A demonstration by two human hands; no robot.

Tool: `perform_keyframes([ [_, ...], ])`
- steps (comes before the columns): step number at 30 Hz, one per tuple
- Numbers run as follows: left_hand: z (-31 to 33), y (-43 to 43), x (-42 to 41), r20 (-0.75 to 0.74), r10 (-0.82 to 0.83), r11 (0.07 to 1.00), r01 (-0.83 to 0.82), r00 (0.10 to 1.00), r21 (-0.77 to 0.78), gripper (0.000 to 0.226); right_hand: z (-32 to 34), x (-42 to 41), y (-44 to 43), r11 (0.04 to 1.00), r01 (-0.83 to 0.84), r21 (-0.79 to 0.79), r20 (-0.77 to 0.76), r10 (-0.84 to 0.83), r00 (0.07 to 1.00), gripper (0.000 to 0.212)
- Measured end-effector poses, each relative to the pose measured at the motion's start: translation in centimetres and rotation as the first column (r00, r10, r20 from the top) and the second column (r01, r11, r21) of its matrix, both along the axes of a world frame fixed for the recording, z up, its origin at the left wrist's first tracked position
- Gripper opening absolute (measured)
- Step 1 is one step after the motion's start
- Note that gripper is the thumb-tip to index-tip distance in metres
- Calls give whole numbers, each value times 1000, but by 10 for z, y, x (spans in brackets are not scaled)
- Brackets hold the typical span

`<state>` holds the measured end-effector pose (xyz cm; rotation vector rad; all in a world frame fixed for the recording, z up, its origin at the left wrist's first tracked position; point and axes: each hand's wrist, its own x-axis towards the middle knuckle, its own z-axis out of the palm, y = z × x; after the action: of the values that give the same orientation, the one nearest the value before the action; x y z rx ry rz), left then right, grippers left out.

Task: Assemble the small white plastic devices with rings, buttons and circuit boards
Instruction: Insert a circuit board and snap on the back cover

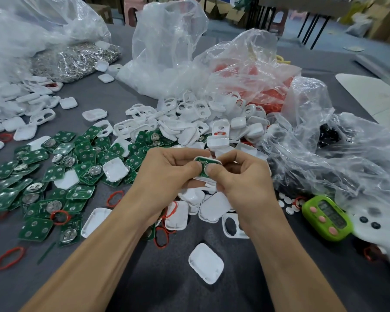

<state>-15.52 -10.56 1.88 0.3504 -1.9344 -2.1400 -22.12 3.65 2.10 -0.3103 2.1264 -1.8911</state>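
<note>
The left hand (167, 174) and right hand (241, 176) meet just above the worktop (162, 266), both grasping one small white case (206, 182) with a green circuit board (204, 164) seated in it. The fingers (182, 155) of each hand are curled round the case's edges, and both thumb tips press side by side on the board. The case's open side, with the board, faces up towards the person; its long axis seems to run left to right, though the thumbs cover much of it.

The worktop is dark grey. To the left lies a spread of loose green boards (54, 176), some with round metal discs. Beyond the hands is a heap of white case halves (200, 115) spilling from clear plastic bags (167, 41). Red rings (9, 257) are scattered about, and a lone white shell (206, 263) lies near. On the right sit small white buttons (288, 203) and a green timer (327, 217). A bag of shiny metal clips (77, 59) lies far left. Farther off are table legs, stools and cardboard boxes
</note>
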Motion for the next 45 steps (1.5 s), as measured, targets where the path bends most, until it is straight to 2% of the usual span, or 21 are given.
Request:
perform_keyframes([
  [7, -4, -9, 1, -8, -171, 984, 171, 985, 51, 54, 0, -3, 1, 1000, 6, -17, 66, -5, 998, 27],
  [17, -4, -10, 2, -22, -164, 986, 165, 986, 32, 55, 2, -3, 1, 999, -29, -27, 30, 30, 999, 29],
  [23, -4, -7, 1, 28, -153, 987, 151, 988, 52, 54, -3, -3, 1, 1000, 2, 6, 7, -2, 1000, 24],
  [26, -2, -6, 1, 38, -130, 990, 128, 991, 52, 53, -1, -1, 0, 1000, 15, 11, 7, -16, 1000, 9],
  [32, -3, -8, 0, 22, -129, 991, 128, 991, 31, 52, 3, 0, 2, 999, -17, 45, -6, 18, 1000, 16],
  [34, -3, -10, -1, 27, -128, 991, 127, 991, 42, 52, 5, 1, 4, 997, 26, 67, -74, -21, 997, 18],
  [35, -3, -11, -2, 29, -124, 991, 123, 992, 48, 52, 6, 1, 7, 994, 61, 96, -154, -45, 987, 18],
  [37, -3, -12, -2, 39, -108, 993, 106, 993, 56, 52, 8, 1, 11, 975, 132, 179, -372, -57, 926, 21],
  [39, -2, -13, -1, 47, -104, 993, 101, 993, 54, 52, 10, 3, 14, 955, 179, 237, -517, -32, 855, 21],
  [45, 0, -10, 1, 52, -127, 992, 128, 991, -12, 54, 8, 10, 9, 930, 203, 305, -639, 42, 768, 25],
])
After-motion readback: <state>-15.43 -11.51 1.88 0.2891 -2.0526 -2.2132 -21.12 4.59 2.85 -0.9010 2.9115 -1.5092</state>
